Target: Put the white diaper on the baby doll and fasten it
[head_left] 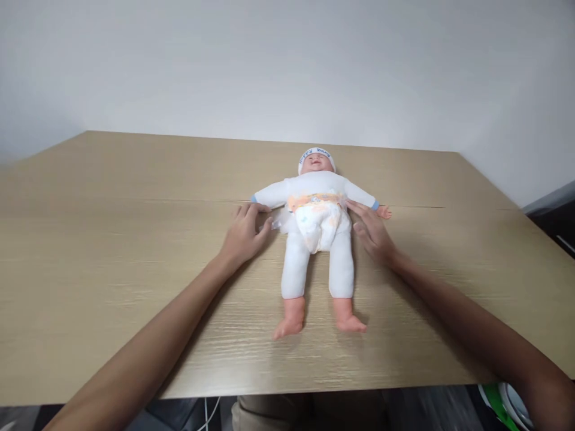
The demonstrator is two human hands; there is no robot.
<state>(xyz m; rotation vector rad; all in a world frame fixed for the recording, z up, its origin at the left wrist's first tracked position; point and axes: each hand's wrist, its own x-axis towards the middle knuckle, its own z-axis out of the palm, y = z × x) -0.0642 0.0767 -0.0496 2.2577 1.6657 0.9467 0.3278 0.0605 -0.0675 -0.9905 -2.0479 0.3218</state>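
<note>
A baby doll in a white suit and cap lies on its back on the wooden table, head away from me. It wears a diaper with an orange printed waistband. My left hand rests on the table at the doll's left side, fingers apart, touching the diaper's side tab near the doll's hand. My right hand lies flat at the other side, fingertips against the diaper's edge. Neither hand holds anything that I can make out.
The table reaches a plain white wall at the back. Its front edge is close to me, with a white cable hanging below it. A green and white object shows at the lower right, under the table edge.
</note>
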